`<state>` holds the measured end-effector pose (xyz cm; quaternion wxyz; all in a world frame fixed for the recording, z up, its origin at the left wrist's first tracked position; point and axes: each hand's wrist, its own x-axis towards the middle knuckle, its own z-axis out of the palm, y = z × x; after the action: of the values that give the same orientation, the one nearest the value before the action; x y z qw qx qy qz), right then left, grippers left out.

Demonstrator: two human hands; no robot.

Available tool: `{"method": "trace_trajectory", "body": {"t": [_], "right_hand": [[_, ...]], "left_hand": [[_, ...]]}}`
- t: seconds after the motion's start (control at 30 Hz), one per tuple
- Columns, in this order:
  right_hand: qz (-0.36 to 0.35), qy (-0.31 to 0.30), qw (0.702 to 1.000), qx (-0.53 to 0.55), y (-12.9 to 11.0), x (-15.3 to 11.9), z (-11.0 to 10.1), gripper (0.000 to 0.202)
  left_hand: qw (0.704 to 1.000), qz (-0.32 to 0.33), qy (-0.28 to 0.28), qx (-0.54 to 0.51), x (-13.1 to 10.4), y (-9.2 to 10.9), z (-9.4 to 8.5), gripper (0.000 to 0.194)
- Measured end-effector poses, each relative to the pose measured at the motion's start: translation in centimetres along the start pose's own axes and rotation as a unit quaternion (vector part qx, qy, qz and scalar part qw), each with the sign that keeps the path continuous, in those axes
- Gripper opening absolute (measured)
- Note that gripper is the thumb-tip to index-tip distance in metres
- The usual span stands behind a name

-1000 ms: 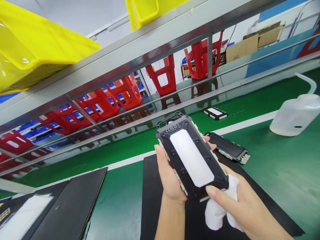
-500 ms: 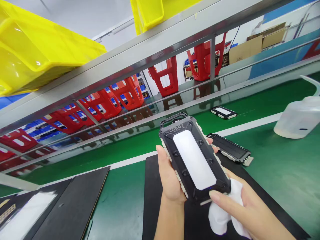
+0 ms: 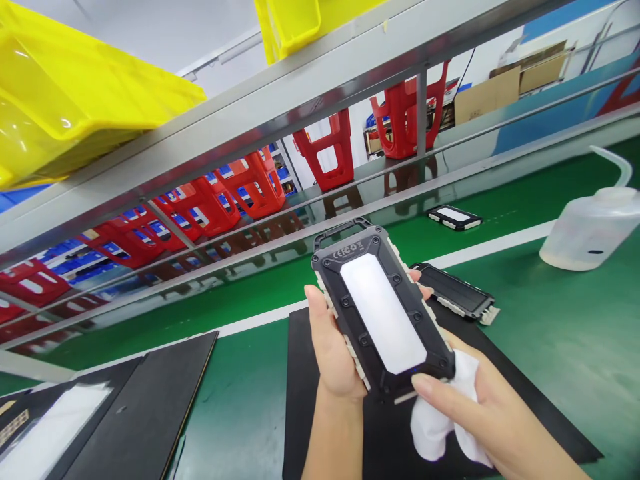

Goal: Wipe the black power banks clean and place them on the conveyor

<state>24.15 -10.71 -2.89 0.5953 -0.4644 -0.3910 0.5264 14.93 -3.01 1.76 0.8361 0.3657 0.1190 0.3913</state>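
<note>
My left hand (image 3: pixel 333 350) grips a black rugged power bank (image 3: pixel 380 310) with a white panel on its face, held tilted above a black mat (image 3: pixel 300 400). My right hand (image 3: pixel 480 420) holds a white cloth (image 3: pixel 440 420) bunched against the power bank's lower right corner, thumb on its bottom edge. A second black power bank (image 3: pixel 455 290) lies flat on the mat just behind my hands.
A third power bank (image 3: pixel 454 217) lies on the green conveyor belt (image 3: pixel 550 320) farther back. A translucent squeeze bottle (image 3: pixel 590 227) stands at the right. Black mats (image 3: pixel 135 407) lie at the left. Overhead, a metal shelf (image 3: pixel 300 113) carries yellow bins (image 3: pixel 75 100); red stools (image 3: pixel 325 150) stand behind.
The power bank on the belt has drifted right. My hands and the held power bank have barely shifted; the cloth stays at the same corner.
</note>
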Motion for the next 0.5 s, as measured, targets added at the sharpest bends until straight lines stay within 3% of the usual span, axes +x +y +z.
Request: {"method": "trace_trajectory", "body": {"t": [0.17,0.33,0.5], "right_hand": [[-0.01,-0.038,0.999,0.019,0.3,0.1,-0.5,0.054],[-0.079,-0.012,0.997,-0.004,0.4,0.5,-1.0,0.045],[-0.056,0.002,0.998,-0.001,1.4,1.3,-1.4,0.057]], "left_hand": [[1.0,0.002,0.008,-0.005,0.0,0.0,-0.1,0.092],[1.0,-0.001,0.003,-0.008,0.0,0.3,0.0,0.093],[1.0,0.02,0.006,-0.004,0.1,0.1,0.0,0.096]]}}
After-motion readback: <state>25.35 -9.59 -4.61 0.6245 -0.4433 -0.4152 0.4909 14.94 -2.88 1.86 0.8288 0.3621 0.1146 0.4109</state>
